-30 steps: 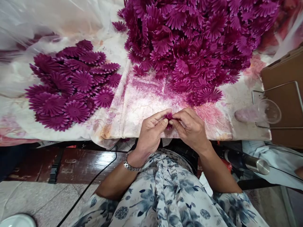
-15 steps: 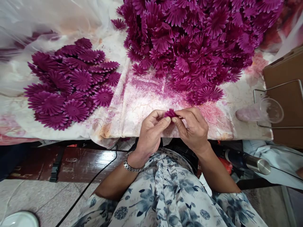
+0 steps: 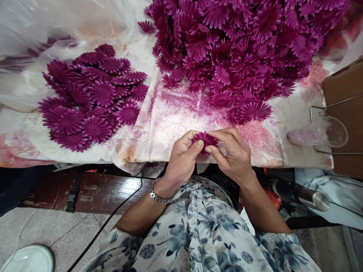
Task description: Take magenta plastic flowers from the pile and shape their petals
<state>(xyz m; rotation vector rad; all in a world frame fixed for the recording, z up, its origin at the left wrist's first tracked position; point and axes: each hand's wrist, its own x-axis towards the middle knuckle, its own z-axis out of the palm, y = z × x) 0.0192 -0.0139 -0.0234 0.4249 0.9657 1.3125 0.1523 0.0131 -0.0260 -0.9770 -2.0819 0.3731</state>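
Both my hands pinch one small magenta fabric flower (image 3: 205, 138) at the near edge of the cloth-covered table (image 3: 170, 124). My left hand (image 3: 181, 160) grips its left side between thumb and fingers, and a metal watch sits on that wrist. My right hand (image 3: 232, 155) holds its right side, fingers curled. A big heap of the same flowers (image 3: 235, 49) fills the far right of the table. A smaller, flatter group of spread flowers (image 3: 90, 102) lies at the left.
A clear plastic sheet (image 3: 56, 22) covers the far left. A clear cup in a wire frame (image 3: 331, 132) and a brown cardboard box (image 3: 346, 113) stand at the right. Below the table edge are a black cable (image 3: 113, 215), a steel bottle (image 3: 310, 198) and a white dish (image 3: 28, 260).
The flower was bunched and mostly hidden between my fingertips; now it is opened out and its petals show between both hands. The view has shifted slightly.
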